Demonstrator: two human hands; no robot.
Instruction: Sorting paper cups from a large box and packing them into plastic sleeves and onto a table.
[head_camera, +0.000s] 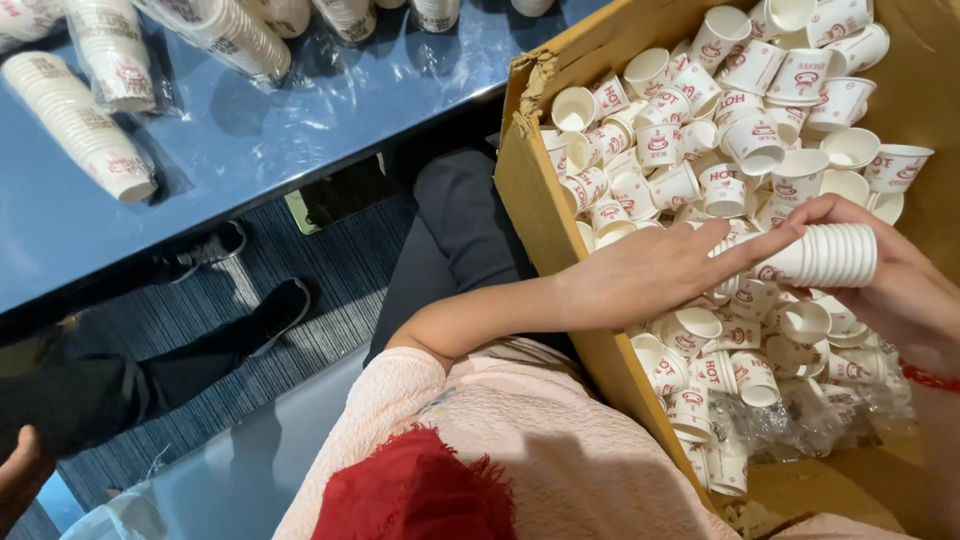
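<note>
A short stack of nested white paper cups (822, 256) lies sideways over an open cardboard box (535, 205). My left hand (660, 268) reaches across the box's edge and its fingers pinch the stack's left end. My right hand (900, 285) wraps around the stack's right end from behind. Under both hands the box is full of several loose white paper cups (720, 150) with red print, lying in all directions.
A blue table (300, 110) at the upper left carries several plastic-wrapped sleeves of cups (85, 125). Another person's dark legs and shoes (250, 310) stand on the striped carpet at left, and a hand (20, 475) shows at the bottom left corner.
</note>
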